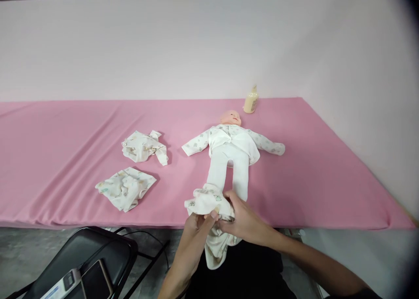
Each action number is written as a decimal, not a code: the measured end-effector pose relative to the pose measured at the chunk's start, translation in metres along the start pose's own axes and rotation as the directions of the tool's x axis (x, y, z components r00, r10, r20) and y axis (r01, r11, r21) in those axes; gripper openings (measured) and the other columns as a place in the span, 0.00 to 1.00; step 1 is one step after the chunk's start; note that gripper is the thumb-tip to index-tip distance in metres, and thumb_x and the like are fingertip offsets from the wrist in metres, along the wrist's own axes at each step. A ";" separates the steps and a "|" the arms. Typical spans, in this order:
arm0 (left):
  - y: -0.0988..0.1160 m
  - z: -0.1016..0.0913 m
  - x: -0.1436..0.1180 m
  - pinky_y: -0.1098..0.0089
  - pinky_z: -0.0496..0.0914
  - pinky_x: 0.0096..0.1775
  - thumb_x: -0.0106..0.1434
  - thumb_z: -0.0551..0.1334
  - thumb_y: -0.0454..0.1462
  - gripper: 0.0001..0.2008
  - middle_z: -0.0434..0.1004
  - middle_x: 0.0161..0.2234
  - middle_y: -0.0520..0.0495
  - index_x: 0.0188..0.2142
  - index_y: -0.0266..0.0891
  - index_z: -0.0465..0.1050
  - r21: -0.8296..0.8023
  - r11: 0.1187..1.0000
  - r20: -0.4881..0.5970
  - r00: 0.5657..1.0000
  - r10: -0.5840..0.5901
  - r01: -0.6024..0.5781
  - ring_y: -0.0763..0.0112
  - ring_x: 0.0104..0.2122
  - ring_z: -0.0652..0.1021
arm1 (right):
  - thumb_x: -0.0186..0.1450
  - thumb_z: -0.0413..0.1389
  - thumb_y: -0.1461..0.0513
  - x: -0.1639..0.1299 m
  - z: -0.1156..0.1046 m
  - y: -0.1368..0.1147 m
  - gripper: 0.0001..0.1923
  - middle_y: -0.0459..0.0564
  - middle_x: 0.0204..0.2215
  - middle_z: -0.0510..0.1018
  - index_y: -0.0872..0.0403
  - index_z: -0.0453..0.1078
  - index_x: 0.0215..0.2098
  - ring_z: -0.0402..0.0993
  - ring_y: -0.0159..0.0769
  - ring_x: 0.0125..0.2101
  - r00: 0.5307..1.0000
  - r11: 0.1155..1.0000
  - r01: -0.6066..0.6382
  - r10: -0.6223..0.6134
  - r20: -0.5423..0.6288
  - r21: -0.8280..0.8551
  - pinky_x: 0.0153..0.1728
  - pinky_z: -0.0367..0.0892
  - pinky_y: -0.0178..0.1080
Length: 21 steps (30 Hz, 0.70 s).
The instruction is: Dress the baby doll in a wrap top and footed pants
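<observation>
A baby doll (229,159) lies on its back with arms spread, in a white printed top and with plain white legs. Around the lower end of its leg on the left side are bunched white printed baby pants (211,200), part of which hangs past the table's front edge. My left hand (198,231) pinches the cloth from below, thumb on top. From the right, my right hand (244,220) grips the same cloth by the doll's feet, which are hidden. Both hands are closed on it.
Two crumpled printed baby garments, one (142,146) behind the other (127,187), lie on the pink tablecloth (65,159) at left. A pump bottle (251,101) stands beyond the doll's head near the wall. Below left is a black folding chair (111,242) carrying a phone (96,281) and a white device.
</observation>
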<state>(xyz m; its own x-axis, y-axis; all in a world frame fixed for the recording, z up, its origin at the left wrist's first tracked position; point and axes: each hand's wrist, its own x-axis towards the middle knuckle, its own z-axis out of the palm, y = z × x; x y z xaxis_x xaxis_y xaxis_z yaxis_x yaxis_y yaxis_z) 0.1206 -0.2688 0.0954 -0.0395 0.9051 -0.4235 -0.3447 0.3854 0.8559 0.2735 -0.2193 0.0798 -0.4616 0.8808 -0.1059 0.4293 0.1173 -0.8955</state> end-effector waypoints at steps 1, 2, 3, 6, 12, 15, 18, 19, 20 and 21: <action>0.000 0.000 0.000 0.64 0.71 0.46 0.58 0.69 0.47 0.24 0.80 0.44 0.39 0.48 0.33 0.75 0.053 0.999 -0.002 1.000 -0.004 0.004 0.57 0.44 0.79 | 0.58 0.61 0.59 0.000 0.000 0.000 0.19 0.48 0.40 0.74 0.52 0.61 0.45 0.71 0.38 0.38 1.000 1.000 -0.010 0.010 0.014 0.002 0.34 0.63 0.37; 0.000 0.000 0.001 0.64 0.72 0.45 0.57 0.69 0.47 0.25 0.80 0.43 0.39 0.49 0.33 0.75 0.093 0.996 -0.008 1.000 -0.004 0.005 0.56 0.44 0.79 | 0.58 0.61 0.59 0.000 0.000 0.000 0.18 0.48 0.39 0.74 0.52 0.61 0.43 0.71 0.38 0.38 1.000 1.000 -0.014 0.014 0.019 -0.008 0.33 0.63 0.37; 0.000 0.001 0.001 0.64 0.72 0.45 0.57 0.69 0.47 0.25 0.80 0.44 0.39 0.49 0.33 0.75 0.121 0.993 -0.019 1.000 0.005 -0.002 0.56 0.44 0.79 | 0.57 0.61 0.60 0.001 -0.001 -0.001 0.17 0.48 0.39 0.74 0.52 0.61 0.41 0.71 0.38 0.37 1.000 1.000 -0.013 0.013 0.016 -0.021 0.33 0.63 0.37; 0.001 0.003 -0.001 0.63 0.71 0.48 0.56 0.70 0.45 0.24 0.79 0.47 0.40 0.49 0.36 0.74 0.150 0.988 -0.053 0.998 0.041 -0.032 0.56 0.47 0.78 | 0.58 0.60 0.61 0.006 -0.005 -0.005 0.14 0.49 0.40 0.74 0.52 0.62 0.39 0.71 0.39 0.39 1.000 0.998 0.016 -0.015 0.004 -0.055 0.34 0.63 0.37; 0.010 0.003 -0.004 0.64 0.71 0.49 0.58 0.68 0.44 0.21 0.78 0.49 0.41 0.49 0.39 0.74 0.274 0.958 -0.069 0.992 0.103 -0.081 0.56 0.50 0.77 | 0.63 0.55 0.64 0.019 -0.014 -0.011 0.05 0.49 0.38 0.76 0.52 0.62 0.37 0.72 0.39 0.38 0.996 0.983 0.040 -0.053 -0.066 -0.178 0.36 0.63 0.38; 0.010 0.001 -0.002 0.66 0.72 0.47 0.59 0.67 0.43 0.21 0.79 0.48 0.43 0.51 0.41 0.74 0.387 0.912 -0.121 0.973 0.197 -0.137 0.58 0.48 0.78 | 0.64 0.53 0.64 0.028 -0.016 -0.008 0.05 0.50 0.38 0.76 0.53 0.64 0.40 0.72 0.41 0.40 0.987 0.966 0.046 -0.082 -0.136 -0.254 0.39 0.63 0.41; 0.005 -0.003 0.002 0.67 0.72 0.46 0.57 0.68 0.42 0.23 0.79 0.49 0.44 0.52 0.42 0.73 0.393 0.903 -0.212 0.938 0.273 -0.174 0.58 0.47 0.78 | 0.63 0.55 0.64 0.032 -0.018 -0.004 0.10 0.50 0.41 0.76 0.53 0.66 0.44 0.71 0.41 0.42 0.981 0.971 0.045 -0.087 -0.173 -0.234 0.41 0.64 0.42; 0.003 -0.005 0.004 0.67 0.73 0.47 0.57 0.68 0.43 0.24 0.78 0.50 0.44 0.53 0.42 0.73 0.381 0.906 -0.250 0.923 0.291 -0.182 0.58 0.48 0.78 | 0.63 0.56 0.63 0.032 -0.019 -0.002 0.12 0.49 0.42 0.76 0.52 0.66 0.46 0.71 0.40 0.42 0.984 0.981 0.047 -0.078 -0.163 -0.186 0.41 0.65 0.42; 0.002 -0.007 0.005 0.66 0.73 0.47 0.56 0.69 0.43 0.25 0.78 0.51 0.44 0.53 0.43 0.73 0.370 0.910 -0.287 0.908 0.305 -0.189 0.58 0.48 0.78 | 0.64 0.57 0.60 0.031 -0.020 0.000 0.15 0.49 0.43 0.76 0.52 0.66 0.49 0.71 0.39 0.43 0.988 0.990 0.044 -0.063 -0.142 -0.130 0.42 0.66 0.42; 0.002 -0.009 0.006 0.66 0.73 0.48 0.56 0.69 0.43 0.25 0.77 0.52 0.45 0.53 0.43 0.73 0.360 0.913 -0.318 0.895 0.313 -0.192 0.58 0.49 0.78 | 0.63 0.59 0.57 0.029 -0.023 0.002 0.19 0.49 0.45 0.75 0.52 0.65 0.51 0.72 0.39 0.43 0.992 0.996 0.037 -0.046 -0.117 -0.079 0.43 0.67 0.42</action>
<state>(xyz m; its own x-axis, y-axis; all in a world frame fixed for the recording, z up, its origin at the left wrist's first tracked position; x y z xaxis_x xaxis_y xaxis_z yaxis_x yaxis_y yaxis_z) 0.1112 -0.2643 0.0915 -0.4412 0.8736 -0.2052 0.0307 0.2433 0.9695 0.2785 -0.1831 0.0849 -0.3865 0.9222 -0.0134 0.4723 0.1854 -0.8617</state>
